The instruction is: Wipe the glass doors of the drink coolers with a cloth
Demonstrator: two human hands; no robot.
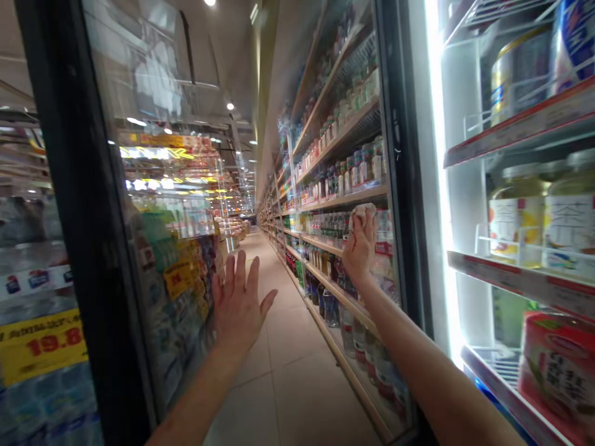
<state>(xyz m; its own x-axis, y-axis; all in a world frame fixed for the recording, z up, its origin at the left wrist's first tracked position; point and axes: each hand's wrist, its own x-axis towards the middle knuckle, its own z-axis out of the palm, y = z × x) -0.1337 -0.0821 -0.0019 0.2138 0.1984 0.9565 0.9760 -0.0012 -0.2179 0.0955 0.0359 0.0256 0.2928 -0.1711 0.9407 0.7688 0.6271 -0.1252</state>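
A glass cooler door [279, 347] with a dark frame stands in front of me, and shelves and an aisle show in or through its pane. My left hand [239, 303] is raised near the middle of the glass with its fingers spread, holding nothing. Whether its palm touches the pane I cannot tell. My right hand [360, 248] is closed around a pale, crumpled cloth [363, 212] at the right side of the glass. The cloth appears to be against the pane, near the frame's inner edge.
Lit cooler shelves [515, 272] on the right carry bottled drinks [515, 210], cans and a red package [555, 365]. At the left, beyond the dark door frame [88, 204], stand packs of bottled water [51, 396] with a yellow price sign [44, 344].
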